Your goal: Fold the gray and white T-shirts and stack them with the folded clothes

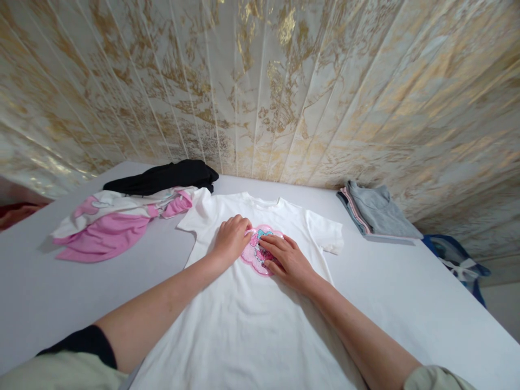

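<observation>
Left hand [233,237] curled at pink patch [255,253], grip unclear | right hand [291,262] spread across it, unclenched | white shirt [252,325]: light, even pressure likely smooths best

Pale pleated drape [260,97] with marbled gold patches spans my view ahead, glinting in places. White bench [414,298] before me, far edge close to drape. Soft light across benchtop.
</observation>
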`<state>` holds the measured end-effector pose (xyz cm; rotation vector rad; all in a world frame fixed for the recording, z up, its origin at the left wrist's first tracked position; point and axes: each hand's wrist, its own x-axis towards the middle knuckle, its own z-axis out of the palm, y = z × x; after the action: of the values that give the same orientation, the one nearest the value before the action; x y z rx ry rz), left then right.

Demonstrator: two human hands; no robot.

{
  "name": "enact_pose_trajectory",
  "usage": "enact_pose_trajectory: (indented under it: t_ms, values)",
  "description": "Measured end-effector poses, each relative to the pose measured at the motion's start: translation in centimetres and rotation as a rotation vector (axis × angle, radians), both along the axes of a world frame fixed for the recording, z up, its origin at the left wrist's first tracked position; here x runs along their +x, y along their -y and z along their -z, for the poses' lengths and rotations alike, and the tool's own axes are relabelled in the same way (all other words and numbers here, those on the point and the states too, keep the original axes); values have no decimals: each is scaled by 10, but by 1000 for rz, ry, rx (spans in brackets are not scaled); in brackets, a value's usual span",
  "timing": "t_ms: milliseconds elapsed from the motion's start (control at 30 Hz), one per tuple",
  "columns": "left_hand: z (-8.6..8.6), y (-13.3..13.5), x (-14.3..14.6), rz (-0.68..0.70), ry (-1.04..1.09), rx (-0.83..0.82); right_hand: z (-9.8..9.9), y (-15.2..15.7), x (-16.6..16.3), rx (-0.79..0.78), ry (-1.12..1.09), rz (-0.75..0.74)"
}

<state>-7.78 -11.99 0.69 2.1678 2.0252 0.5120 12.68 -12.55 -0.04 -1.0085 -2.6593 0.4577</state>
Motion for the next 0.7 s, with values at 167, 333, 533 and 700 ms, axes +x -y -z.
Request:
enact_pose_trajectory:
  t_ms: [167,333,533,700]
  values:
    - [-2,-2,2,-15,38,-29,0,0,0,-4,-3,3]
    - [0,-1,3,-21,41,1,-1,1,0,-1,-5,2]
    - [0,2,2,48,-17,19,0,1,0,-1,-4,9]
    - [-1,4,-1,96,12,9,0,1,0,-5,-11,6]
